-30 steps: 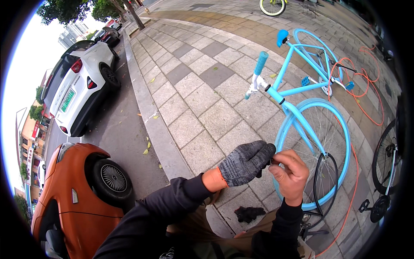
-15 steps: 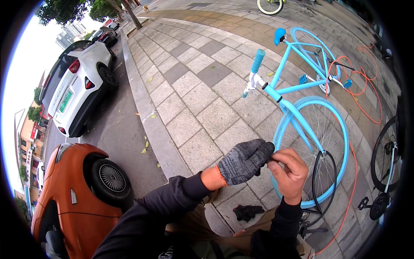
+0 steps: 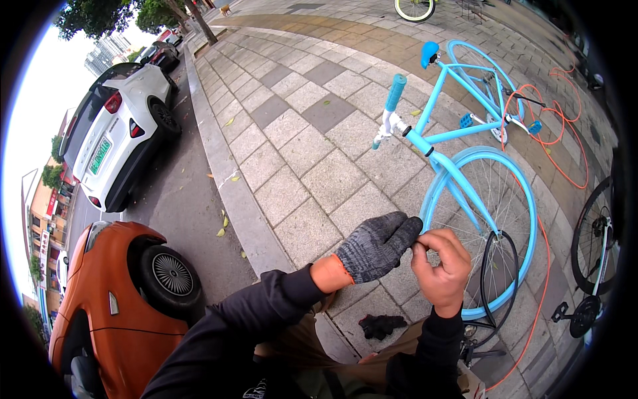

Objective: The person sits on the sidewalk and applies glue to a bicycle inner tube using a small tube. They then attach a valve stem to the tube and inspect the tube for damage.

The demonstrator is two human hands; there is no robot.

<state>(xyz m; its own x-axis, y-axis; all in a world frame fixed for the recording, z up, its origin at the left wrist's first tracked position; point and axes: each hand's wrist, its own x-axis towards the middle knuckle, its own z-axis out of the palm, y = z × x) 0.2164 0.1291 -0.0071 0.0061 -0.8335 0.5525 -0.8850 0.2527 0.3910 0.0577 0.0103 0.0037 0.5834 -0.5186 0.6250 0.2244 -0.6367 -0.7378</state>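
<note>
My left hand [image 3: 379,250] wears a grey knit work glove with an orange cuff, its fingers pressed together. Bare and pinching, my right hand [image 3: 444,267] meets the gloved fingertips with thumb and forefinger. Whatever lies between the fingertips is too small or hidden to make out. Just beyond both hands a light-blue bicycle [image 3: 457,174] lies at an angle, its front wheel [image 3: 432,199] closest to my right hand. A black hose [image 3: 517,266] loops by the wheel's hub. Below my hands, a crumpled dark glove-like item [image 3: 382,326] rests on the pavement.
An orange hose [image 3: 545,259] snakes over the paving on the right. Beside it is another bicycle's dark wheel [image 3: 579,233]. At left, an orange car [image 3: 126,319] and a white car [image 3: 123,126] stand along the kerb [image 3: 234,193]. A small brown animal [image 3: 224,10] is far off.
My right hand has shifted slightly, its thumb drawn down a little from the gloved fingertips. The left hand has barely moved.
</note>
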